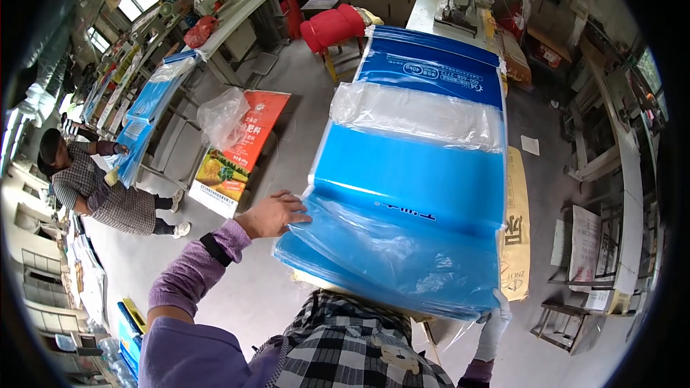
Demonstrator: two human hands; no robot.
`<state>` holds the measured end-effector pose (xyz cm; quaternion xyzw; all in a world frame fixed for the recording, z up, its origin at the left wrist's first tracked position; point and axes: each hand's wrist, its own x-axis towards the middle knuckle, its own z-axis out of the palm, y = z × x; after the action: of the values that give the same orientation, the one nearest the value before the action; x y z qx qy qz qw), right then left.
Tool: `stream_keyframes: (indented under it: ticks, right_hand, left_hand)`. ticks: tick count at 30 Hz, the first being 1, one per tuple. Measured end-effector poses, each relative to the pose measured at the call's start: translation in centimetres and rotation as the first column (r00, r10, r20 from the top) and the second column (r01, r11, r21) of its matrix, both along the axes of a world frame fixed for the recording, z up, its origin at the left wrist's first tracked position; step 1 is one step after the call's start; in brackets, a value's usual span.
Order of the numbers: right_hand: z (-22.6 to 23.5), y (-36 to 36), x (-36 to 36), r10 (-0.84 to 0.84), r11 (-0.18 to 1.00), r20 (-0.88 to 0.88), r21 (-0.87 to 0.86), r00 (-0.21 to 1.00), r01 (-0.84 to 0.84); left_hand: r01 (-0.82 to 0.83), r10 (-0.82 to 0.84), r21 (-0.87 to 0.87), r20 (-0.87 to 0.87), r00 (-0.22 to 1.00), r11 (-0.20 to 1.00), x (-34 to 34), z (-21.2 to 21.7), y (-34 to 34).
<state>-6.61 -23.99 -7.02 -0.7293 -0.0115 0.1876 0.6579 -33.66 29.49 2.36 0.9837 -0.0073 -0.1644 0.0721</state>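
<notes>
A stack of blue woven sacks (417,172) lies in front of me, with white bands and printing on the top one. Over its near end spreads a thin clear plastic liner (388,244), wrinkled and shiny. My left hand (274,215), bare below a purple sleeve, is closed at the left edge of this film, fingers bent over it. At the near right corner, my right hand (494,323) wears a pale glove and grips the film's edge; part of its fingers is hidden. A folded whitish plastic strip (417,116) crosses the stack farther up.
A sewing machine (458,0) stands on a table beyond the stack. A red-covered stool (334,27) is at the far left of it. An orange printed sack (248,144) lies left, under a clear bag (221,118). Another person (100,179) works at a left table. A small stool (568,323) stands right.
</notes>
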Motion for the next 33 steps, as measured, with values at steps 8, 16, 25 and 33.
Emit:
stream_keyframes:
  ticks: [8,16,25,33]
  right_hand:
    - [-3.4,-0.7,-1.8,0.106,0.92,0.247,-0.393,0.963,0.0]
    - [-0.2,-1.0,-3.3,0.11,0.796,0.107,-0.605,0.988,-0.023]
    - [6.3,-6.0,-6.3,-0.148,0.8,0.199,-0.552,0.969,0.236]
    - [8.1,-3.9,-6.4,-0.318,0.723,0.262,-0.555,0.911,0.412]
  left_hand:
    - [-0.28,0.284,-0.058,0.068,0.957,0.958,-7.9,-6.5,-4.4]
    - [-0.326,0.403,-0.434,0.097,0.91,0.84,2.4,-4.2,5.8]
    - [-0.786,0.831,-0.361,0.453,0.323,0.502,22.2,-17.8,15.3]
    - [-0.431,0.971,-0.871,0.198,0.13,0.236,22.4,-17.1,16.8]
